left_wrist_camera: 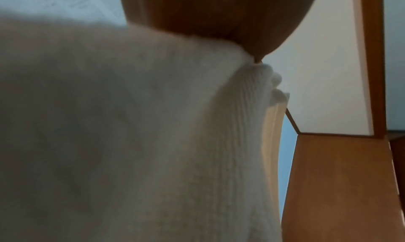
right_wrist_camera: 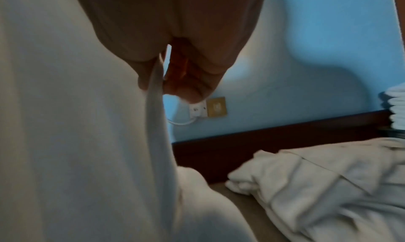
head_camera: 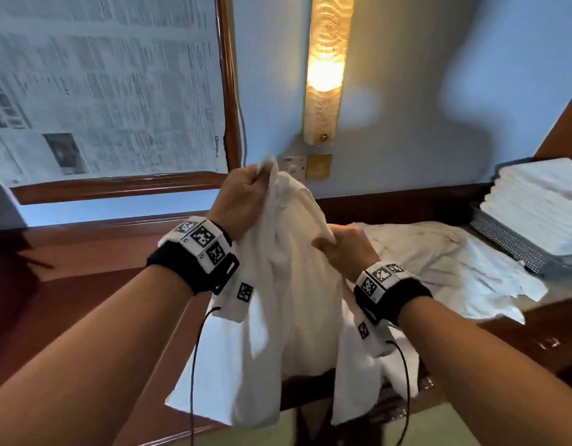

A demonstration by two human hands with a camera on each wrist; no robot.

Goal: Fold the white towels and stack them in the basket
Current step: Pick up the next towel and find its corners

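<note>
A white towel (head_camera: pixel 288 284) hangs in the air in front of me, held by both hands. My left hand (head_camera: pixel 246 191) grips its top corner, raised highest; the same towel (left_wrist_camera: pixel 131 124) fills the left wrist view under the left hand (left_wrist_camera: pixel 219 20). Lower and to the right, my right hand (head_camera: pixel 339 246) pinches the towel's edge; the right hand (right_wrist_camera: pixel 171 63) clamps the towel (right_wrist_camera: pixel 76 124) between thumb and fingers. A grey basket (head_camera: pixel 509 243) at the far right holds a stack of folded white towels (head_camera: pixel 535 201).
A heap of unfolded white towels (head_camera: pixel 445 262) lies on the dark wooden table (head_camera: pixel 95 284) between my right hand and the basket. A lit wall lamp (head_camera: pixel 326 69), a wall socket (head_camera: pixel 317 167) and a framed newspaper panel (head_camera: pixel 101 85) are on the wall behind.
</note>
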